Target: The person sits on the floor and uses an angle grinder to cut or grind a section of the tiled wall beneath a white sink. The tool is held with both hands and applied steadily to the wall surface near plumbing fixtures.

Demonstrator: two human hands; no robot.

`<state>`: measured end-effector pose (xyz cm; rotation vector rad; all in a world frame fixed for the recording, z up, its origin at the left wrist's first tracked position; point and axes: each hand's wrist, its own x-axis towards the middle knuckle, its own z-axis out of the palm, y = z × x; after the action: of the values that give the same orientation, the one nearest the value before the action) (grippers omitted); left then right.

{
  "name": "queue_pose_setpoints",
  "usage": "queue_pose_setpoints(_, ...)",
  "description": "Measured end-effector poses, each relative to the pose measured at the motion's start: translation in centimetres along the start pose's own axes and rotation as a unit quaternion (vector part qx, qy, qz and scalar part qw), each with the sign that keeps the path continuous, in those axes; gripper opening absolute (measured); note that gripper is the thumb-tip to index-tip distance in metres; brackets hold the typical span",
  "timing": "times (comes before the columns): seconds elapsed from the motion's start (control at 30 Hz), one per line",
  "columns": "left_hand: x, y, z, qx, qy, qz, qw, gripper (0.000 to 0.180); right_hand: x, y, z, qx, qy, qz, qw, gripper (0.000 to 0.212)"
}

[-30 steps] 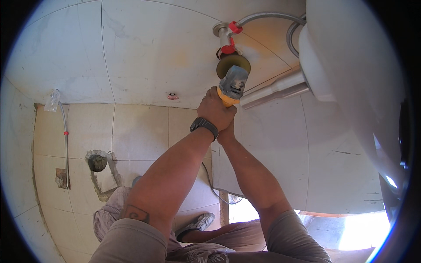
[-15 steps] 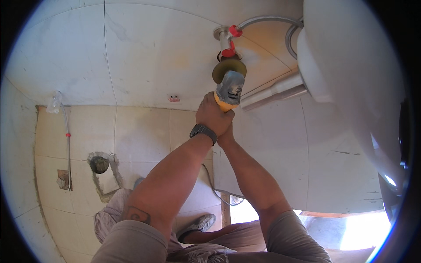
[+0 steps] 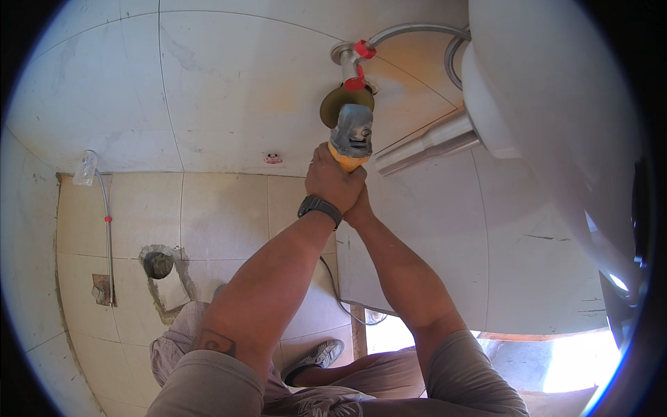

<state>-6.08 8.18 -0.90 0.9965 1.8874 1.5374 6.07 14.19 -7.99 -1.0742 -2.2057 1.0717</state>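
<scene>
My left hand point(image 3: 332, 179), with a dark watch on its wrist, is wrapped round the yellow and grey body of an angle grinder point(image 3: 353, 131). Just behind it my right hand point(image 3: 358, 207) grips the grinder's rear, its fingers mostly hidden. The round yellowish disc point(image 3: 335, 111) faces the tiled wall. It sits right below a metal angle valve point(image 3: 348, 68) with a red handle point(image 3: 356, 81). Part of a dark-edged opening point(image 3: 373, 88) shows at the disc's right; whether the disc touches the wall I cannot tell.
A braided hose point(image 3: 417, 29) runs from the valve toward a white basin point(image 3: 542, 104). A metal drain pipe point(image 3: 427, 142) juts out right of the grinder. A floor hole point(image 3: 158, 264) and another hose point(image 3: 108, 243) lie left. The cord point(image 3: 333, 285) hangs below my hands.
The grinder has shifted a little left and up, bringing its disc closer under the valve and over more of the opening. Both hands keep their grip. The whole view has shifted slightly.
</scene>
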Motion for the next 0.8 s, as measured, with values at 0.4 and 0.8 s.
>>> queue_pose_setpoints(0.4,0.39,-0.36,0.49,-0.018,0.013,0.013,1.000,0.063,0.00,-0.75,-0.12,-0.077,0.021,-0.017,0.997,0.062)
queue_pose_setpoints(0.8,0.26,-0.54,0.80,-0.018,0.018,0.006,1.000,0.067,-0.24,-1.01,-0.12,-0.065,0.046,-0.054,0.995,0.062)
